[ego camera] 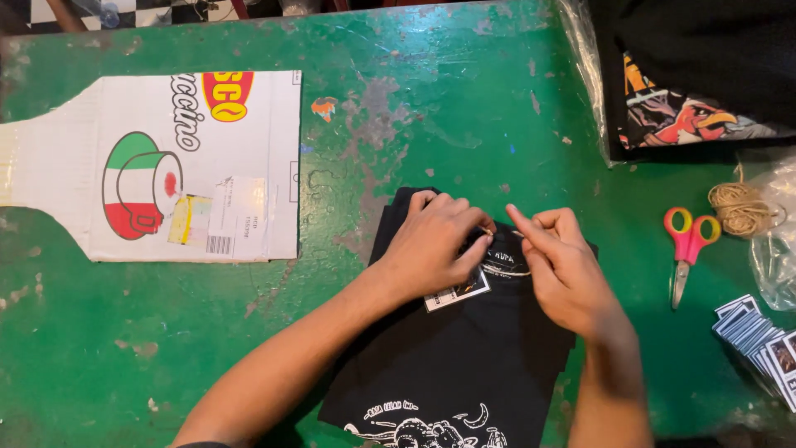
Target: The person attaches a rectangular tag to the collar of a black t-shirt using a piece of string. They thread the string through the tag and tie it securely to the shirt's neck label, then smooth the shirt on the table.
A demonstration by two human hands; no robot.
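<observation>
Both hands meet at the collar of a folded black shirt (464,348), at 6 o'clock on the green surface (431,99). The left hand (435,241) pinches a tag (456,292) there; the right hand (560,265) grips thin string, fingers clenched. Tying seems under way, and needs fine pinching. Scissors (686,245) lie at 3 o'clock.

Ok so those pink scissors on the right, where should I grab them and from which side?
Take the scissors by the pink loops, coming from the far side of the green table. They lie flat, loops pointing away from you and blades toward you. The twine ball sits just right of the loops, so keep your fingers left of it.
</observation>
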